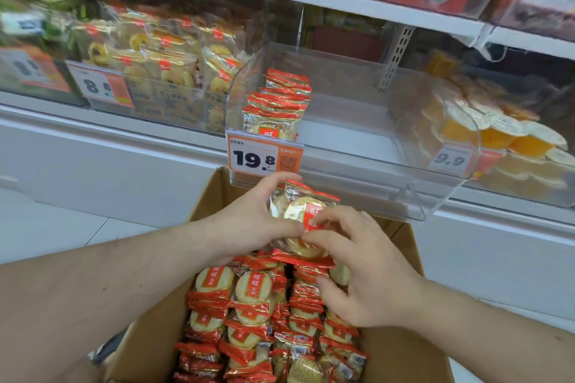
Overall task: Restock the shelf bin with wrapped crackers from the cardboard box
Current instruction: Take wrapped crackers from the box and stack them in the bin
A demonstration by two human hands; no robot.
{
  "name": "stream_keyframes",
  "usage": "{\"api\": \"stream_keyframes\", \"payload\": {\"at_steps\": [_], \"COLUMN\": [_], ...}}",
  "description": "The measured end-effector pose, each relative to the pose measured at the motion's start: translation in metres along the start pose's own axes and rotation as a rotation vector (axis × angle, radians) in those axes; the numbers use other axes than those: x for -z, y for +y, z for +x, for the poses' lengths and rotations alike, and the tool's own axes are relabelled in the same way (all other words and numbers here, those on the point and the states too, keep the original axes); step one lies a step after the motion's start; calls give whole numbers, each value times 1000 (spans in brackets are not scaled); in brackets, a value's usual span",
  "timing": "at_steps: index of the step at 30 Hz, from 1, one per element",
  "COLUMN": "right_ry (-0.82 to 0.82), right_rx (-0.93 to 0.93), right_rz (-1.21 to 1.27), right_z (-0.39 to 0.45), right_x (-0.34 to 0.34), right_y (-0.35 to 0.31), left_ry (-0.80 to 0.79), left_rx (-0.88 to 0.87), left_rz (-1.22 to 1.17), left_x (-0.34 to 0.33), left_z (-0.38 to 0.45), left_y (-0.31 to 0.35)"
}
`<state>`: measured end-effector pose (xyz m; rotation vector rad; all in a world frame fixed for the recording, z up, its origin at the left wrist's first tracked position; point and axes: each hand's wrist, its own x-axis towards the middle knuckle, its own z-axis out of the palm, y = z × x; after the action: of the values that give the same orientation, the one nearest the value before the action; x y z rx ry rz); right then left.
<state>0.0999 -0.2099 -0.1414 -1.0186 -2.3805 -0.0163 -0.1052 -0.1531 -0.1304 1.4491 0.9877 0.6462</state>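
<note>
white shop shelves are running across the view, above a pale floor. the left hand is gripping a small bunch of wrapped crackers, fingers curled round it, just over the cardboard box. the right hand is meeting it, thumb and forefinger pinching the same bunch. more crackers are lying packed in rows in the box. above, the clear shelf bin is holding one short stack of crackers at its left side, behind a price tag reading 19.8. neighbouring bins are holding yellow biscuits and orange jelly cups.
</note>
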Motion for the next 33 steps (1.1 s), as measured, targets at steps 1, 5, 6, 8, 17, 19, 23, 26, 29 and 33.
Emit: {"api": "stream_keyframes", "payload": {"at_steps": [1,5,6,8,17,19,23,26,29,33], "right_ry": [40,91,26,-112,-114,14,268,305,144,-96], "right_rx": [-35,-346,-418,-501,-550,-550,-464,-423,-463,-512], "right_rz": [23,92,137,239,665,666,476,291,125,46], "right_z": [3,22,25,28,45,58,95,123,146,167], "right_x": [3,18,22,29,34,45,76,87,84,70], "right_y": [-1,2,3,6,2,2,9,20,27,27], "left_ry": [7,-75,-115,-209,-187,53,642,793,790,695], "left_rx": [-35,-169,-193,-197,-321,-451,-666,-549,-374,-314], "left_rz": [85,334,387,471,607,471,331,196,166,160], "left_x": [2,8,9,12,18,26,49,57,60,58], "left_z": [-1,-10,-13,-19,-23,-19,-5,4,10,13], "left_y": [4,22,27,37,58,58,54,51,48,43]}}
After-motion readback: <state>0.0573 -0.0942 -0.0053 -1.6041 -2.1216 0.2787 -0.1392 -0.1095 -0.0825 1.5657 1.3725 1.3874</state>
